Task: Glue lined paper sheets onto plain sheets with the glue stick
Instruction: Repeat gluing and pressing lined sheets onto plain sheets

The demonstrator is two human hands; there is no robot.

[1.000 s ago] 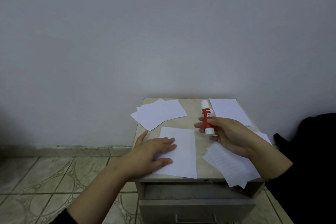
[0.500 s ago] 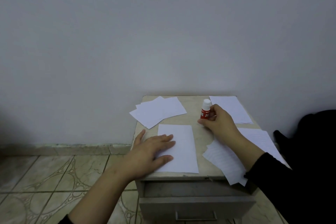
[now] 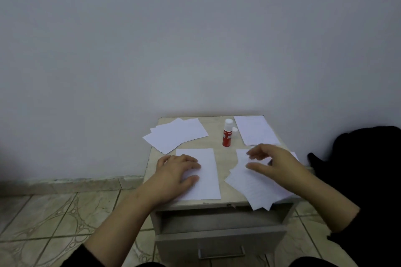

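The left hand (image 3: 178, 171) lies flat, fingers straight, pressing on a single white sheet (image 3: 204, 176) at the front middle of the bench (image 3: 217, 149); its grip holds nothing, it only pins the paper down. The right hand (image 3: 275, 162) hovers over a fanned pile of lined sheets (image 3: 258, 191) at the front right corner, fingers spread and loosely bent, its grip open and empty, seemingly about to pick one up. The glue stick (image 3: 227, 133) stands upright on the bench toward the back, between a loose pile of plain sheets (image 3: 176, 134) at the back left and a neat stack (image 3: 256, 130) at the back right; a small white cap (image 3: 234, 129) seems to lie just beside it. As a judgement, the task is in its middle: the sheet under the left hand looks ready to receive a lined sheet, though no glue can be seen on it, and whether the back right stack holds finished pairs I cannot tell. Both piles hold several sheets, so plenty is left. The red label on the glue stick carries white lettering, too small and blurred to read; no other writing is legible.
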